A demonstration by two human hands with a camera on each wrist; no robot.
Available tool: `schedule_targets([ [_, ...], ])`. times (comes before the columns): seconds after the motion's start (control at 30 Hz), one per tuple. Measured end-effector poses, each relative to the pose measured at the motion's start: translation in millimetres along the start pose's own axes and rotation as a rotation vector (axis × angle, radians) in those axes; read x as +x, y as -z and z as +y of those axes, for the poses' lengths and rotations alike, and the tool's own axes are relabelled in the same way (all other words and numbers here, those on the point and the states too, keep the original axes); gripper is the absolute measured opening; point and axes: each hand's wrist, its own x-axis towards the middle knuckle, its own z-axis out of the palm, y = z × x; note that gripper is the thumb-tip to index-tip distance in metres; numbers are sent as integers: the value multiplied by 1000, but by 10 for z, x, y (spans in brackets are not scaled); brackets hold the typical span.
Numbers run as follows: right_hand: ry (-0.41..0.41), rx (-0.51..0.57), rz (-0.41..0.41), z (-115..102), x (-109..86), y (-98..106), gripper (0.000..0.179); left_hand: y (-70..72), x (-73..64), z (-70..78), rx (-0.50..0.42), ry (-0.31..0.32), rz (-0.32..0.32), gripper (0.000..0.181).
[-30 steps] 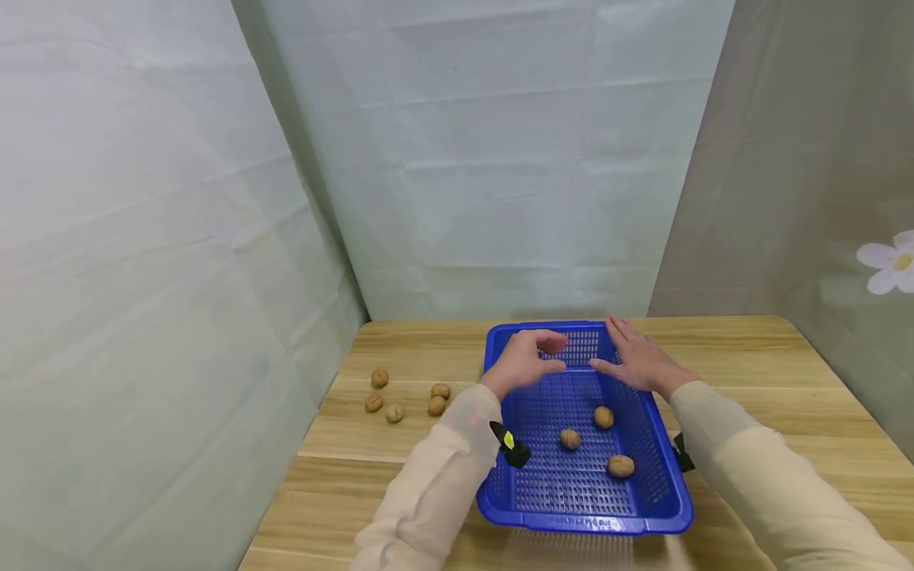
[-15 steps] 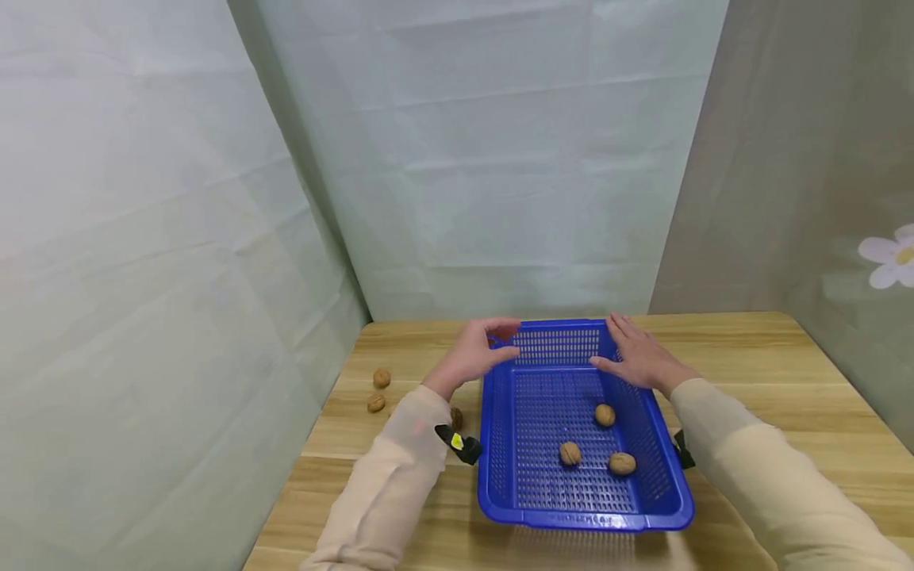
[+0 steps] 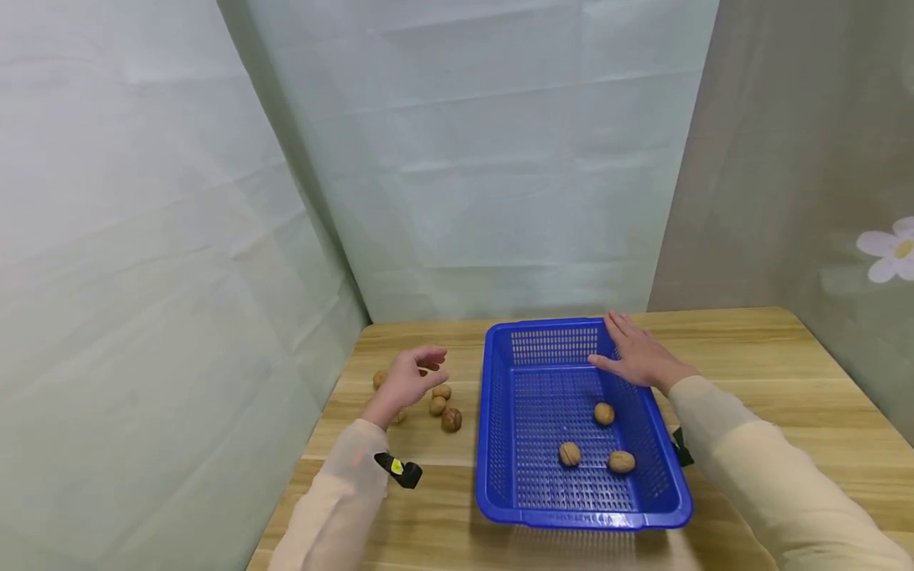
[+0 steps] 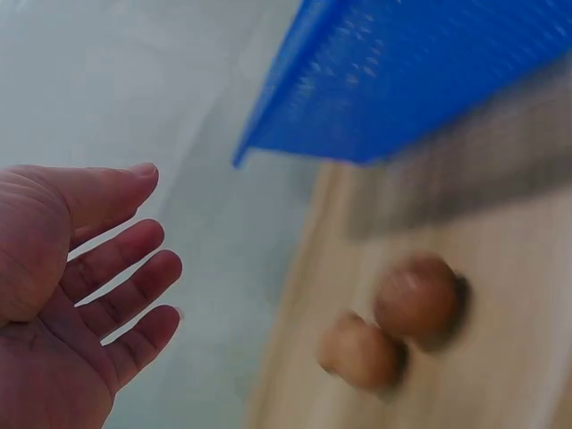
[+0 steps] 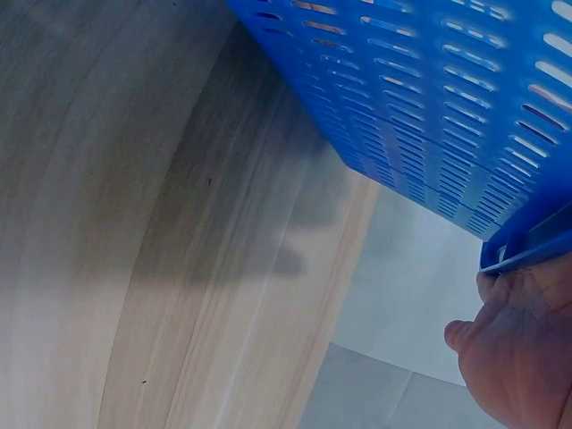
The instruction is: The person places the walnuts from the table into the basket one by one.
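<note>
A blue perforated plastic basket (image 3: 493,444) stands on the wooden table with a few walnuts (image 3: 621,461) on its floor. My right hand (image 3: 635,354) rests on the basket's right rim near the far corner, fingers straight and thumb spread inward; the right wrist view shows that hand (image 5: 527,340) against the rim from below. Left of the basket, my left hand (image 3: 408,382) hangs above several loose walnuts (image 3: 451,419), partly covering some of them. In the left wrist view that hand (image 4: 80,277) holds nothing, its fingers loosely bent and apart from the two blurred walnuts (image 4: 420,299) there.
The light wooden table (image 3: 771,396) ends at a far edge just behind the basket. Pale cloth (image 3: 500,174) hangs behind and along the left side, with a darker cloth (image 3: 778,159) at the right. Dark straps (image 3: 400,469) with cameras sit on both wrists.
My left hand has moved left, from over the basket to above the loose walnuts. One walnut in the basket has shifted toward the near side. The right hand stays on the rim.
</note>
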Motion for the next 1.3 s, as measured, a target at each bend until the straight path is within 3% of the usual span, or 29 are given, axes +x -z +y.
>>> schedule_targets([
  [0.23,1,7,5,-13,-12,-1,96,-67,-212,-380,-3,57,29,38],
  [0.5,-2,11,11,-38,-10,-16,95,-276,-366,-633,-53,49,42,39],
  [0.63,0,13,14,-49,-6,-8,96,-395,-448,-720,-55,52,85,36],
  [0.97,4,8,-2,-70,-24,25,95,-651,-583,-807,-60,36,201,34],
  [1.3,-1,12,-10,-22,-28,29,94,-820,-542,-710,39,136,263,42],
])
